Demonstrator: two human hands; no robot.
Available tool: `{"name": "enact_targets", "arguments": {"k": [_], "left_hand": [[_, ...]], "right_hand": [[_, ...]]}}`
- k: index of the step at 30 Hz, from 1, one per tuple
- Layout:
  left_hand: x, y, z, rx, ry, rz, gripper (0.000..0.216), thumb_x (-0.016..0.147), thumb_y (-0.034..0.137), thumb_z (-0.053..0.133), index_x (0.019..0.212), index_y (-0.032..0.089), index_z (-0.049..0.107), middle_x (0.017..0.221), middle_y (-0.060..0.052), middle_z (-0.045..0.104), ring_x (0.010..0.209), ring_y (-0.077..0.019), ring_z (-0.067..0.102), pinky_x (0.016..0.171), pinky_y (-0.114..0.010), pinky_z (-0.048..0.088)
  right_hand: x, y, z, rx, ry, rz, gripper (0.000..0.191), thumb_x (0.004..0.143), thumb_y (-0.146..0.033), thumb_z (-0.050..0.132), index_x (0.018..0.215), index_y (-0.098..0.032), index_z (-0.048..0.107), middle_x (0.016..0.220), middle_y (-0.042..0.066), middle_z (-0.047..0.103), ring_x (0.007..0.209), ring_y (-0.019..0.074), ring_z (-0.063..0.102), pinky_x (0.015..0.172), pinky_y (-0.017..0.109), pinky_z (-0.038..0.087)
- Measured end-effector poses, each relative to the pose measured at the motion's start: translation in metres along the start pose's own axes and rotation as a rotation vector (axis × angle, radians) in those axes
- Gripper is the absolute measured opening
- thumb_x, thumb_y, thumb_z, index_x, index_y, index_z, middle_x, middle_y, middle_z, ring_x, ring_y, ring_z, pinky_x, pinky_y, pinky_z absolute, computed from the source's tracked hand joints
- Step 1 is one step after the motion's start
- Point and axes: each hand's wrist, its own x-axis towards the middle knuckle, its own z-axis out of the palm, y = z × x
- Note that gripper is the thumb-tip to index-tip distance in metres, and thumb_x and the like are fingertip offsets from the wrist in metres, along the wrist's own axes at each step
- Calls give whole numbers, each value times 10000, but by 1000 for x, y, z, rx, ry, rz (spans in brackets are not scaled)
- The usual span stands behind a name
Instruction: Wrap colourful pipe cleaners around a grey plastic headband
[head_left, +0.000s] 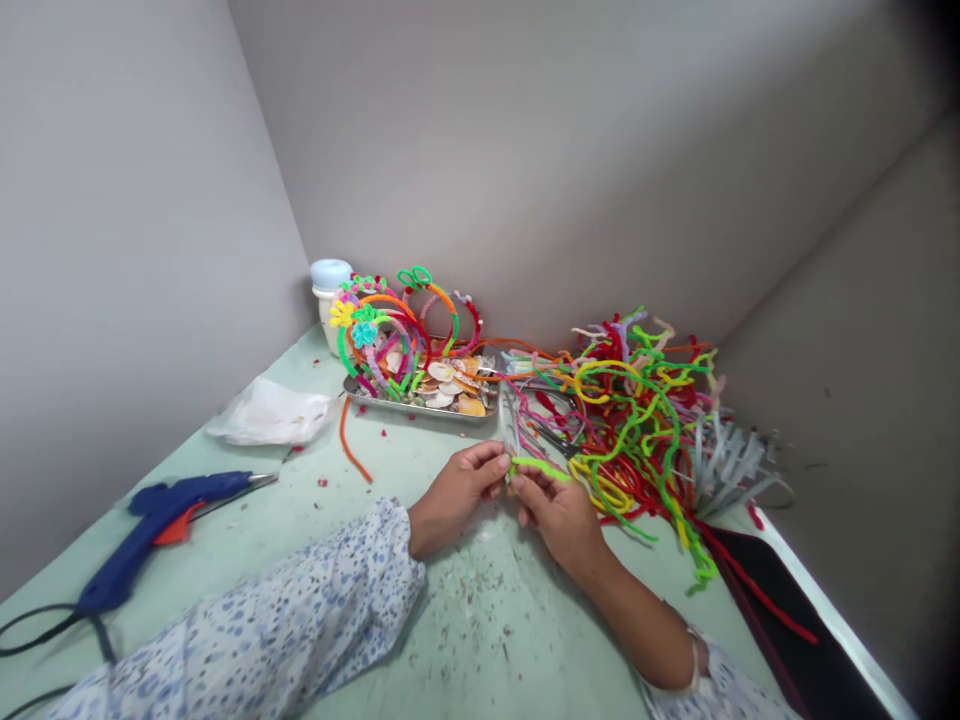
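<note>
A lime-green pipe cleaner (541, 466) runs between my two hands, which meet above the middle of the table. My left hand (466, 482) pinches its left end between thumb and fingertips. Closed round the same piece, my right hand (559, 515) grips it a little further right. A thin clear strip (512, 420) rises near the left fingertips; whether it is held too I cannot tell. Just beyond the hands lie black-handled scissors (553, 438), partly under loose pipe cleaners.
A metal tray (420, 408) holds shells and several pipe-cleaner headbands (386, 340), beside a blue-lidded bottle (331, 290). A blue glue gun (161, 525) and a white plastic bag (274, 415) lie left. Tangled pipe cleaners (645, 420) and clear glue sticks (731, 465) heap right.
</note>
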Motion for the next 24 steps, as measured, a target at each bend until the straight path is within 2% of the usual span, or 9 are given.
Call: {"name": "enact_targets", "arguments": {"k": [3,8,12,17,24], "left_hand": [[0,0,1,-25,-18,-1,224,791,344,637,819,129,581,614,42,424,535,-60,341,524,-203,251],[1,0,0,-42,-7,-21,259,760,364,674,737,134,556,600,40,434,544,-68,369,537,-207,264],[2,-1,-1,-83,-18,-37,233,764,335,680,782,134,564,607,34,468,549,-69,383,538,-203,258],[1,2,0,-123,-91,-60,252,778,353,665,744,133,548,619,26,480,547,-66,375,544,-197,268],[2,0,-2,-121,-86,-41,221,784,321,667,770,122,573,630,24,468,566,-71,389,558,-203,285]], "right_hand": [[-1,-4,-1,7,-12,4,199,812,-378,602,830,-183,636,469,-55,523,411,102,455,423,221,361],[0,-2,-4,102,-50,41,225,795,-399,631,809,-175,613,516,-44,553,412,86,452,430,214,345],[2,1,-6,139,-69,55,219,803,-393,634,832,-177,613,509,-51,545,407,76,439,427,205,327],[0,-2,-4,100,-66,47,217,817,-395,614,805,-178,615,472,-53,542,401,79,431,433,207,330],[-2,-6,-1,86,-13,33,223,795,-405,632,811,-182,619,473,-55,532,419,94,450,437,214,347]]}}
